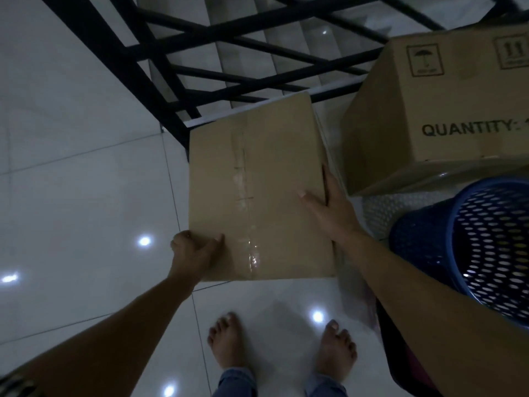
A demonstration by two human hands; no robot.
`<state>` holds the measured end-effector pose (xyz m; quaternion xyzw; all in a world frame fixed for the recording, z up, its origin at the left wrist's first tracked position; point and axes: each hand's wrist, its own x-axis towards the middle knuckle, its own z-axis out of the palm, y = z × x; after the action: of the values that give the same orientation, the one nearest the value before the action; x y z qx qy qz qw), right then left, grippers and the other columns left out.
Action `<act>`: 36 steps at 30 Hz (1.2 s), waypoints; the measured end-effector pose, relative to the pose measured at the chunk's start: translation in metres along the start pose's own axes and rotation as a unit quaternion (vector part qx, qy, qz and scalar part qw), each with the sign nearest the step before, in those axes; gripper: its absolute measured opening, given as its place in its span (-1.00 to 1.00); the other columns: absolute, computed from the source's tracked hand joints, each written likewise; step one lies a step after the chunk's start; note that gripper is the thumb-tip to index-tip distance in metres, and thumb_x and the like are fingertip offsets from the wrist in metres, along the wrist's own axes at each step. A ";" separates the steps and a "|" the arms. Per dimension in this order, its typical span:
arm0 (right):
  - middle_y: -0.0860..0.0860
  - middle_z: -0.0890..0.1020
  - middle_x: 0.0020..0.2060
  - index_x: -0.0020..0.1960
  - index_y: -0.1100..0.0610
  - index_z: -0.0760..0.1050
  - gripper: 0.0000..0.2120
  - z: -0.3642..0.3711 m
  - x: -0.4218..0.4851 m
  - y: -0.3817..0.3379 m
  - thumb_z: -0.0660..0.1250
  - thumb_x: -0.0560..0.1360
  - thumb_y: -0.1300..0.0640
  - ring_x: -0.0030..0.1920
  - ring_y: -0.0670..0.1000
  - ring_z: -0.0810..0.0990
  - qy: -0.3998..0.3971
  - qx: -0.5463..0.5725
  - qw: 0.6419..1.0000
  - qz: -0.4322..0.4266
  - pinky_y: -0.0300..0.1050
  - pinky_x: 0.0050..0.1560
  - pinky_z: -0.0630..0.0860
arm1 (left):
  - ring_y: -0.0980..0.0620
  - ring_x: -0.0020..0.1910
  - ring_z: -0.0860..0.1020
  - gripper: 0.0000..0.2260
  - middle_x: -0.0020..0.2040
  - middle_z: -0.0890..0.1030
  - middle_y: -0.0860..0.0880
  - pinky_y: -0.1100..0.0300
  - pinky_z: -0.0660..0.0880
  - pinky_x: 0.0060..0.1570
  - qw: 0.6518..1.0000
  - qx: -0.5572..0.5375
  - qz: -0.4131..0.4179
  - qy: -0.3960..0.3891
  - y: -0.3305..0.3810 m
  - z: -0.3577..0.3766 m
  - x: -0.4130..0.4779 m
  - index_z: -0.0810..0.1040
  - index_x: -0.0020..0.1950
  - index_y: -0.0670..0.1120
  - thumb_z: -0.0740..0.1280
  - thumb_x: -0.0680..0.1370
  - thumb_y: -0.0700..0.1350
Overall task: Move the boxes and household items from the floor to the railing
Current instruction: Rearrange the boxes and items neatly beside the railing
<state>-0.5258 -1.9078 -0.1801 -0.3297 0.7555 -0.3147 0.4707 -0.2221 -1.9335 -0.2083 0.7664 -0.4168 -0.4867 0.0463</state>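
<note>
Plain brown taped cardboard box (257, 181) centre frame, far edge by black metal railing (114, 58). Left hand (194, 250) grips its lower-left corner; right hand (333, 210) clasps right edge, thumb on top. Larger printed cardboard box (443, 110) upper right.

Taped brown box (257, 190) by black railing (120, 64); printed box (429, 110) beside.
</note>
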 end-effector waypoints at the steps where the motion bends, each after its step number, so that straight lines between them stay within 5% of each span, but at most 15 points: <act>1: -0.16 0.43 0.45 0.56 -0.32 0.09 -0.11 0.000 0.005 0.000 0.39 0.33 -0.42 0.37 0.01 0.48 -0.004 -0.011 1.000 0.001 0.12 0.38 0.45 | -0.12 0.20 0.55 0.01 0.34 0.43 -0.11 -0.12 0.57 0.15 1.000 0.011 0.002 -0.004 0.004 0.001 -0.004 0.37 0.40 -0.14 0.48 0.18 0.47; 5: -0.08 0.53 0.35 0.58 -0.21 0.11 -0.17 -0.001 0.022 0.008 0.47 0.45 -0.18 0.29 0.08 0.55 0.019 -0.054 0.998 0.007 0.05 0.32 0.49 | -0.23 0.30 0.39 -0.21 0.37 0.22 -0.15 -0.20 0.46 0.27 0.996 0.080 0.040 -0.001 0.031 0.011 -0.016 0.15 0.51 -0.05 0.50 0.44 0.11; 8: -0.04 0.51 0.38 0.59 -0.13 0.11 -0.21 -0.003 0.028 0.021 0.46 0.50 -0.06 0.35 0.10 0.51 0.032 -0.079 0.996 0.018 -0.01 0.35 0.44 | -0.31 0.34 0.31 -0.11 0.40 0.15 -0.16 -0.27 0.44 0.26 0.987 0.147 0.047 -0.039 0.033 0.024 -0.011 -0.07 0.57 0.06 0.45 0.46 0.12; 11: 0.00 0.43 0.46 0.61 -0.12 0.01 -0.16 -0.004 0.033 0.028 0.44 0.50 -0.10 0.41 0.15 0.44 0.032 -0.103 0.994 0.027 0.18 0.40 0.41 | -0.34 0.36 0.29 -0.02 0.44 0.12 -0.19 -0.30 0.40 0.29 0.978 0.188 0.060 -0.069 0.033 0.031 -0.008 -0.27 0.57 0.11 0.43 0.47 0.19; 15: 0.09 0.24 0.54 0.63 -0.09 -0.18 0.00 -0.007 0.024 0.036 0.48 0.48 -0.06 0.44 0.23 0.36 0.018 -0.191 0.979 0.063 0.18 0.41 0.36 | -0.33 0.26 0.40 0.10 0.41 0.12 -0.22 -0.16 0.51 0.18 0.963 0.220 0.074 -0.139 0.037 0.035 -0.012 -0.43 0.54 0.09 0.47 0.46 0.16; 19: 0.18 0.26 0.48 0.52 -0.31 -0.42 0.23 -0.008 -0.015 0.059 0.52 0.31 -0.26 0.37 0.28 0.42 -0.011 -0.237 0.961 0.140 0.23 0.30 0.46 | -0.32 0.23 0.44 0.21 0.39 0.12 -0.21 -0.07 0.54 0.13 0.937 0.287 0.109 -0.167 0.044 0.044 -0.020 -0.53 0.50 0.06 0.53 0.41 0.13; 24: 0.26 0.25 0.42 0.32 -0.50 -0.59 0.31 -0.002 -0.022 0.067 0.58 0.28 -0.25 0.29 0.32 0.42 0.017 -0.244 0.959 0.141 0.28 0.27 0.46 | -0.31 0.23 0.47 0.33 0.39 0.15 -0.21 -0.07 0.54 0.08 0.935 0.305 0.107 -0.149 0.049 0.048 -0.018 -0.50 0.50 0.06 0.62 0.28 0.16; 31: 0.20 0.27 0.48 0.49 -0.46 -0.32 0.32 -0.008 0.006 0.051 0.61 0.11 -0.31 0.35 0.36 0.42 0.029 -0.216 0.968 0.120 0.32 0.28 0.47 | -0.26 0.18 0.50 0.34 0.38 0.19 -0.21 -0.07 0.58 0.03 0.935 0.315 0.112 -0.122 0.063 0.051 0.000 -0.53 0.48 0.09 0.59 0.27 0.23; 36: 0.18 0.29 0.43 0.54 -0.30 -0.10 0.11 -0.014 0.028 0.030 0.60 0.27 -0.22 0.32 0.34 0.42 0.048 -0.280 0.955 0.090 0.28 0.22 0.51 | -0.32 0.26 0.45 0.34 0.44 0.13 -0.23 -0.09 0.54 0.05 0.943 0.296 0.110 -0.109 0.081 0.056 0.011 -0.52 0.50 0.06 0.59 0.28 0.22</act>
<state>-0.5545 -1.9097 -0.2127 -0.3632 0.8616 -0.0625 0.3490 -0.3120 -1.9749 -0.2070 0.6375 -0.6259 -0.4137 -0.1752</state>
